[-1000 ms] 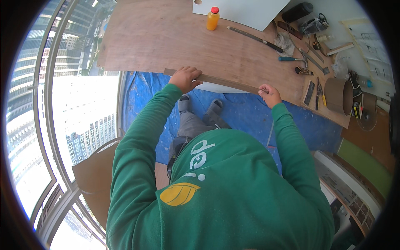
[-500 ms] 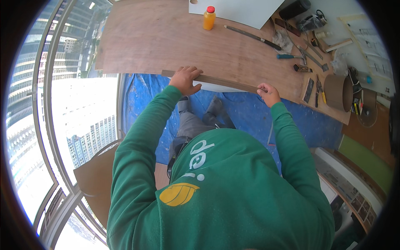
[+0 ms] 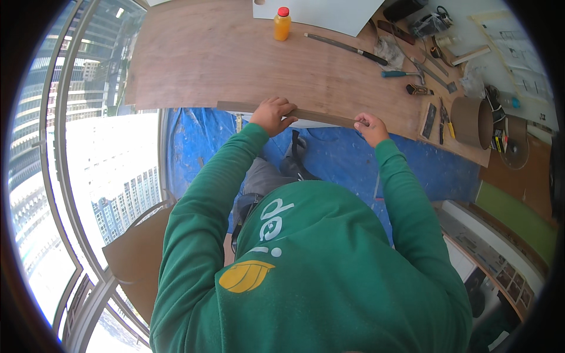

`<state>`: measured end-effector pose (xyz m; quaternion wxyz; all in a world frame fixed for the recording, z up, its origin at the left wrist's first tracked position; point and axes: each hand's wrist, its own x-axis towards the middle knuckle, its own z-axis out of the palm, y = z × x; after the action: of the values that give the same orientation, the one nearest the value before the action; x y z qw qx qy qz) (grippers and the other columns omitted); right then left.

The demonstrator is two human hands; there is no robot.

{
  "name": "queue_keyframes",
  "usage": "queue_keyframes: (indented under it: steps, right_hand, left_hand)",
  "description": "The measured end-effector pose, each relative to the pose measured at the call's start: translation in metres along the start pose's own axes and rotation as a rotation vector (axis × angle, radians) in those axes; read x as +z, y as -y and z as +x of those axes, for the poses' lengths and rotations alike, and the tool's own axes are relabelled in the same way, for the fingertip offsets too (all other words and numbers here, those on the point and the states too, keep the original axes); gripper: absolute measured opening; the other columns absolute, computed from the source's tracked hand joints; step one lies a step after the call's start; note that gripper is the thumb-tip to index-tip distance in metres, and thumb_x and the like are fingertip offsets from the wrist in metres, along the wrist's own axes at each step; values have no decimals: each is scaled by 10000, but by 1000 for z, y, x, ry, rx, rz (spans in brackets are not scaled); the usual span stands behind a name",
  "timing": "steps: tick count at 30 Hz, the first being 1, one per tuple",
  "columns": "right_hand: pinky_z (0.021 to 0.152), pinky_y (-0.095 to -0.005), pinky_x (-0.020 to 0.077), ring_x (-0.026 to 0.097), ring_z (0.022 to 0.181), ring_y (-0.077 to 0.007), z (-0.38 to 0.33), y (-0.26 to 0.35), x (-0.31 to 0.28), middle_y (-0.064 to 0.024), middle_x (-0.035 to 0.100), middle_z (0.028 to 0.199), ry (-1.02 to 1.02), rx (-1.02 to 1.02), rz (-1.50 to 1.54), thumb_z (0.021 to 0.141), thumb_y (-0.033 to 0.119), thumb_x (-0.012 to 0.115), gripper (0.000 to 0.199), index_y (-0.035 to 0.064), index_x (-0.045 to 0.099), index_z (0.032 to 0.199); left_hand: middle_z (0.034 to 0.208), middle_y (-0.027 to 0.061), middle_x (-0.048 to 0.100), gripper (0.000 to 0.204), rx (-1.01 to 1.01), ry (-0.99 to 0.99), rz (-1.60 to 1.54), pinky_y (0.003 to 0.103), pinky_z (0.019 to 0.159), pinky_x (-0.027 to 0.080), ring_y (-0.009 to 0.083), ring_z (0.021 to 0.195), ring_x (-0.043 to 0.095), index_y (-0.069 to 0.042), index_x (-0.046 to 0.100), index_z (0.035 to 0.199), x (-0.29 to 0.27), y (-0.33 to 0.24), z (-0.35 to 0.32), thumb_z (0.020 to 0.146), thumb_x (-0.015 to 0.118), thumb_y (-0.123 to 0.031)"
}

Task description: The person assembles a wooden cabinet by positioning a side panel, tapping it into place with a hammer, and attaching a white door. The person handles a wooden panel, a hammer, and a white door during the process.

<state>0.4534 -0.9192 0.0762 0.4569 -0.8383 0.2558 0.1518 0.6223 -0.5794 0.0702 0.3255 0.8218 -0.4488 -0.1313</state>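
A long thin wooden strip (image 3: 321, 117) lies along the near edge of the plywood-topped table (image 3: 223, 65). My left hand (image 3: 273, 116) is closed over it left of the middle, fingers on top and thumb on the near side. At the strip's right end, my right hand (image 3: 372, 129) has its fingers curled and pinched together. The hand partly hides that end. Beneath the strip, a pale surface shows between my hands.
On the table stand an orange bottle (image 3: 282, 25) and a white panel (image 3: 329, 13). A long dark-handled tool (image 3: 346, 48), a hammer (image 3: 406, 74), a tape measure (image 3: 419, 89) and pliers (image 3: 442, 120) lie rightward. Blue sheeting (image 3: 200, 138) covers the floor; windows (image 3: 76, 117) run left.
My left hand has shifted right along the strip, leaving more of its left end bare. My right hand stays at the right end. The whole view has moved slightly.
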Motion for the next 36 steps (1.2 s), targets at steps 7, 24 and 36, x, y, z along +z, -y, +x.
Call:
queue_keyframes:
  steps: [7,24,36]
  right_hand:
    - [805,-325,514,623,846,-164,-4,3,3,-64,686,905,-26,8,40,898,156,728,202,48,673,1060]
    - [969,-461,492,584,1133,-359,-11,49,22,-139,690,1074,-134,-529,-457,756,216,808,357,71,705,1066]
    - [983,-462,491,587,1143,-363,-12,43,25,-126,704,1092,-173,-557,-521,770,226,800,377,68,703,1098]
  left_hand:
    - [1095,71,664,343,-25,22,40,446,966,484,298,1071,612,-109,692,1173,-1,-5,0,900,730,-314]
    - [1077,67,691,339,105,29,15,435,940,503,294,1068,636,-121,690,1171,56,-49,45,912,703,-341]
    - [1055,56,697,325,105,-9,76,419,930,501,275,1047,639,-120,696,1161,59,-52,43,923,699,-341]
